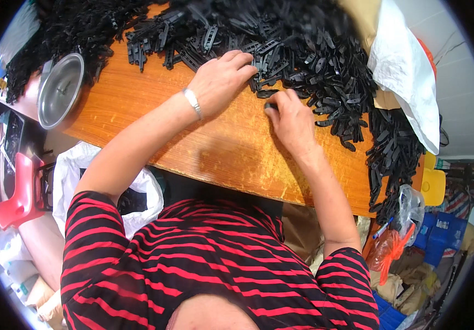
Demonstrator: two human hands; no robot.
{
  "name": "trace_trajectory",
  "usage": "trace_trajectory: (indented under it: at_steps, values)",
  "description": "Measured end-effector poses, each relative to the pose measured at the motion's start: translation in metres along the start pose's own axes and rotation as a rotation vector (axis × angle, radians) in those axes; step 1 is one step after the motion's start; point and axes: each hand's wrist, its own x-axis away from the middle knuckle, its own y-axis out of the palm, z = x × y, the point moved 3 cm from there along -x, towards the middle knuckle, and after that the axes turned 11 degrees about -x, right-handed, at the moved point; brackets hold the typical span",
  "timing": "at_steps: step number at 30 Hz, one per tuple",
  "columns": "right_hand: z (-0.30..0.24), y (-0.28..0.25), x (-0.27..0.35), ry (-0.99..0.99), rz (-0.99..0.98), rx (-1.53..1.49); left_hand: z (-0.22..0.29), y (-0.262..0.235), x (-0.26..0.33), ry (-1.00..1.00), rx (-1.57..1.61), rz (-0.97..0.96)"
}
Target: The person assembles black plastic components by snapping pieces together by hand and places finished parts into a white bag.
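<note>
Striped shirt (215,258) lies nearest; right hand (293,118) seemingly pinches 1 black piece (270,106).

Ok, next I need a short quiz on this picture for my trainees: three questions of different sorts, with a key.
1. Multiple choice. Which wrist wears the band?
A) right
B) left
C) both
2. True or false. The red chair stands to the left of the table.
3. Fill in. The right hand pinches a small part coloured ____.

Key
1. B: it sits below the left hand, which is by the heap.
2. True.
3. black
</note>
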Motion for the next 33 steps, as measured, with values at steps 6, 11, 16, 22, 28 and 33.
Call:
trace_trajectory:
  at_steps: [6, 11, 16, 22, 28, 33]
  values:
    - [-0.007, 0.004, 0.022, -0.053, 0.017, -0.324, 0.0, 0.014, 0.007, -0.002, 0.001, -0.16]
    - [-0.001, -0.009, 0.026, -0.001, -0.051, -0.216, 0.01, 0.001, 0.023, -0.015, 0.036, -0.123]
    - [-0.007, -0.005, 0.028, 0.025, -0.084, -0.159, 0.017, -0.007, 0.03, -0.061, 0.079, -0.125]
    - [-0.024, 0.008, 0.038, -0.066, -0.041, -0.325, 0.019, -0.019, 0.037, -0.073, 0.075, -0.139]
    - [-0.03, 0.031, 0.048, -0.096, 0.071, -0.273, 0.024, -0.029, 0.04, -0.15, 0.116, -0.179]
    - [-0.029, 0.035, 0.043, -0.095, 0.178, -0.103, 0.027, -0.035, 0.042, -0.178, 0.162, -0.141]
